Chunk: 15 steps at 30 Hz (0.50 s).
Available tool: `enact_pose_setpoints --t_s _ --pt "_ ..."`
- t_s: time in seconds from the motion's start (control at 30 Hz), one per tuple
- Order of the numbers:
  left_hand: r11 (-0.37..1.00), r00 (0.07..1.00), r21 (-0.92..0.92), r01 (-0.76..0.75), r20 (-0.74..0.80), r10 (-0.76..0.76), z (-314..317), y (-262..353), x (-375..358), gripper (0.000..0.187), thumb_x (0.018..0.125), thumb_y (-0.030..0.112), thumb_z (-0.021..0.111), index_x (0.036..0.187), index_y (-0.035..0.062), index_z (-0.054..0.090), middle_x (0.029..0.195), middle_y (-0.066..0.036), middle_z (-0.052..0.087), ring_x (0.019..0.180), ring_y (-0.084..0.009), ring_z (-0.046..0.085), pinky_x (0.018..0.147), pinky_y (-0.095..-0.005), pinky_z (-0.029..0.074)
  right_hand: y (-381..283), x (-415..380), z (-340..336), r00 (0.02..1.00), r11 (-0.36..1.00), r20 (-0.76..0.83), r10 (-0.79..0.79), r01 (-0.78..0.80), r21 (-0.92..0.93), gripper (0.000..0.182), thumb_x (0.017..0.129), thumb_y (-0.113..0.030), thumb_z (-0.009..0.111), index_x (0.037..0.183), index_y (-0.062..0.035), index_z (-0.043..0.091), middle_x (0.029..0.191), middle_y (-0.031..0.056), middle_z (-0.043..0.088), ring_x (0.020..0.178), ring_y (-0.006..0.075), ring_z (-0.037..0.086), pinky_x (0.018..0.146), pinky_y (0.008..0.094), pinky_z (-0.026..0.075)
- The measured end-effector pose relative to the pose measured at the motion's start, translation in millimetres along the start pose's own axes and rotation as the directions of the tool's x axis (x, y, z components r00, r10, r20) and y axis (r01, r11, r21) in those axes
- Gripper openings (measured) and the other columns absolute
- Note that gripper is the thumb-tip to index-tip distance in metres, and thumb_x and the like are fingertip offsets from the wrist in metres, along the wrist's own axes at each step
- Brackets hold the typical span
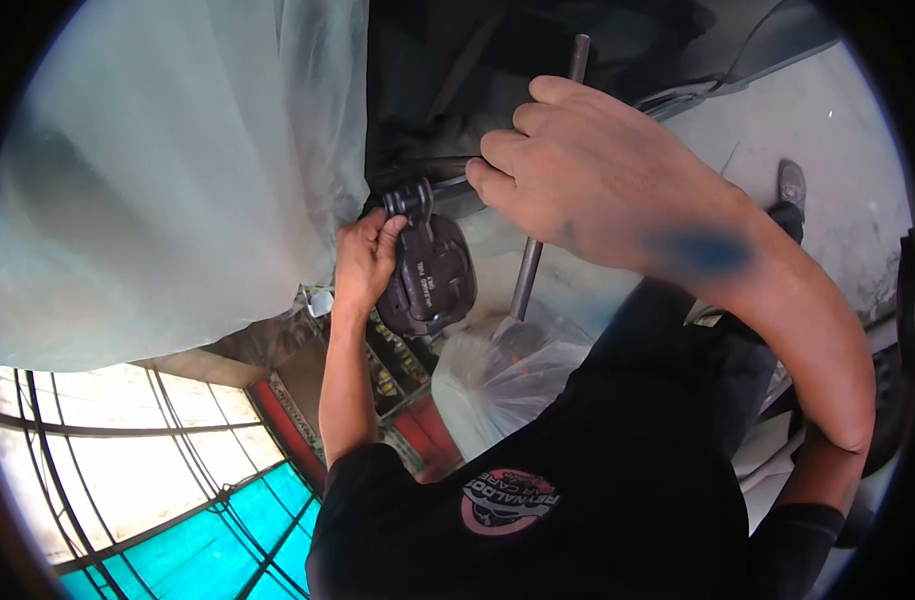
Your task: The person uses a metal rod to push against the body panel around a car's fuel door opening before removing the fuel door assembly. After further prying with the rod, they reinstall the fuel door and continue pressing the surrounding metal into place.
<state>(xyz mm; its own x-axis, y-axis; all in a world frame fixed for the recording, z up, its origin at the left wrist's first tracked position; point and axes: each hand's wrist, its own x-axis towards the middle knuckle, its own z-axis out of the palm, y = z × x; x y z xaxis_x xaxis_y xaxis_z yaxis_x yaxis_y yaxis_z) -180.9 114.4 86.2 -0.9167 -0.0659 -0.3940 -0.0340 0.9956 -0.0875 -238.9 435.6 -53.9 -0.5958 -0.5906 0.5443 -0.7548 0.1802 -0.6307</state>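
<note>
A dark fuel filler door (pixel 439 275), marked "unleaded fuel only" on its inner face, stands swung out on its hinge arm. My left hand (pixel 365 255) is closed on the hinge end of it, thumb and fingers pinching there. My right hand (pixel 587 165) is wrapped round the metal crossbar of a T-handle wrench (pixel 528 280), whose ends stick out on both sides of the fist. From that fist a thin dark shaft runs left toward the hinge area. Its far tip is lost in the dark beside the hinge.
Translucent plastic sheeting (pixel 177 180) hangs at the left, close to my left hand. More clear plastic (pixel 507 375) lies below the wrench. Dark car bodywork (pixel 457 80) fills the top. A shoe (pixel 792 185) stands on the pale floor (pixel 827 120) at right.
</note>
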Motion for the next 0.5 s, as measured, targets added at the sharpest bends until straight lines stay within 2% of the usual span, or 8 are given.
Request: enact_pose_setpoints --t_s 0.03,0.1,0.13,0.2,0.23,0.3,0.43,0.5 --pt "1.0 1.0 0.002 0.0 -0.001 0.0 0 0 0 0.041 0.103 0.026 0.071 0.08 -0.0026 0.053 0.065 -0.024 0.05 0.059 -0.039 0.039 0.057 -0.0442 0.041 2 1 -2 1.0 1.0 0.004 0.002 -0.002 -0.001 0.027 0.086 -0.006 0.067 0.111 -0.0019 0.075 0.088 0.0073 0.067 0.088 0.0268 0.065 0.087 0.04 0.05" --pt "0.999 1.0 -0.04 0.005 -0.02 -0.006 4 -5 -2 0.04 0.103 0.026 0.071 0.08 -0.0026 0.054 0.065 -0.024 0.05 0.059 -0.0388 0.039 0.057 -0.0442 0.041 6 3 -4 0.988 0.935 0.021 0.155 -0.154 0.319 0.022 0.091 -0.006 0.063 0.108 -0.0016 0.076 0.09 0.0092 0.07 0.088 0.0303 0.067 0.086 0.0398 0.051" --pt "0.997 0.999 -0.082 0.008 -0.04 -0.011 6 -6 -2 0.04 0.103 0.025 0.071 0.08 -0.0026 0.054 0.065 -0.024 0.05 0.059 -0.0386 0.039 0.057 -0.0443 0.041 10 6 0 0.987 0.935 0.025 0.156 -0.156 0.318 0.022 0.091 -0.006 0.063 0.108 -0.0016 0.076 0.09 0.0092 0.07 0.088 0.0303 0.067 0.086 0.0398 0.051" --pt "0.999 1.0 -0.05 0.005 -0.021 -0.006 3 -3 -1 0.04 0.103 0.025 0.071 0.08 -0.0026 0.054 0.065 -0.024 0.05 0.059 -0.0388 0.039 0.057 -0.0443 0.041 15 16 10 0.936 0.713 0.033 0.351 -0.29 0.638 0.018 0.095 -0.012 0.062 0.103 -0.0008 0.075 0.082 0.0075 0.067 0.083 0.0259 0.066 0.081 0.0384 0.05" --pt "1.0 1.0 -0.014 0.002 -0.003 -0.002 1 0 0 0.039 0.103 0.025 0.071 0.08 -0.0026 0.054 0.065 -0.024 0.05 0.059 -0.0389 0.04 0.057 -0.0442 0.041 14 16 9 0.936 0.713 0.035 0.35 -0.291 0.638 0.018 0.095 -0.012 0.062 0.103 -0.0008 0.075 0.082 0.0075 0.067 0.083 0.0259 0.066 0.081 0.0384 0.05" --pt "1.0 1.0 -0.008 0.001 -0.002 -0.001 1 -2 1 0.039 0.103 0.025 0.071 0.08 -0.0026 0.055 0.065 -0.024 0.05 0.059 -0.0391 0.04 0.058 -0.0442 0.041 12 16 4 0.836 0.312 0.256 0.486 -0.44 0.842 0.032 0.094 -0.024 0.067 0.088 0.0063 0.072 0.064 0.0109 0.056 0.062 0.0203 0.057 0.061 0.0372 0.042" --pt "1.0 1.0 0.001 0.009 0.003 -0.009 -1 1 1 0.039 0.102 0.024 0.071 0.08 -0.0028 0.055 0.065 -0.024 0.051 0.059 -0.04 0.043 0.058 -0.0442 0.042 6 14 0 0.841 0.177 0.342 0.419 -0.445 0.878 0.04 0.097 -0.035 0.066 0.081 0.0019 0.068 0.064 0.0016 0.049 0.063 0.012 0.048 0.06 0.0343 0.037" --pt "1.0 1.0 -0.009 0.011 -0.002 -0.011 0 0 1 0.039 0.102 0.024 0.071 0.08 -0.0029 0.055 0.065 -0.024 0.051 0.059 -0.0397 0.042 0.057 -0.0442 0.042 -1 9 3 0.697 -0.134 0.467 0.544 -0.477 0.869 0.046 0.099 -0.042 0.065 0.072 -0.0045 0.059 0.064 -0.004 0.045 0.063 0.0081 0.042 0.059 0.0326 0.035"
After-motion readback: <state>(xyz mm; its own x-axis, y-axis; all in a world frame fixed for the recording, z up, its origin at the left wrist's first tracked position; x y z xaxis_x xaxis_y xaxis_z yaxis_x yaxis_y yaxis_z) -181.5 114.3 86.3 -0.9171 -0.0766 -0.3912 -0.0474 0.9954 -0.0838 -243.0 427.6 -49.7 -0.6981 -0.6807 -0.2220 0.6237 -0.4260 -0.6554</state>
